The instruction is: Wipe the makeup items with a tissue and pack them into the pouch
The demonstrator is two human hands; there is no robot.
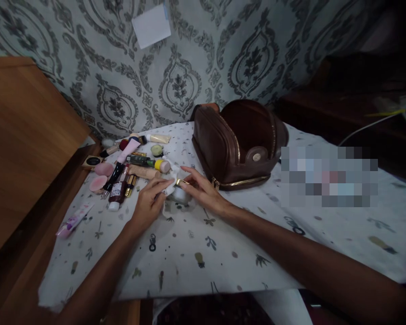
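In front of me on the cloth-covered table stands a clear perfume bottle [181, 195] with a gold collar, partly covered by my fingers. My right hand [208, 193] grips it near the top from the right side. From the left, my left hand [148, 202] pinches a white wipe [169, 188] pressed against the bottle's side. Close beyond my left hand lie a beige tube [144, 172] and a green bottle with a yellow band [161, 165]. A brown leather toiletry bag [216, 146], unzipped with its lid up, stands just past my right hand.
Several cosmetics lie at the left, among them a dark red bottle with a white cap [117, 193], a pink compact [98, 183] and a pink-purple tube [73, 221]. A wooden cabinet [30, 149] borders the left side. A blurred-out patch [328, 177] covers the right of the table.
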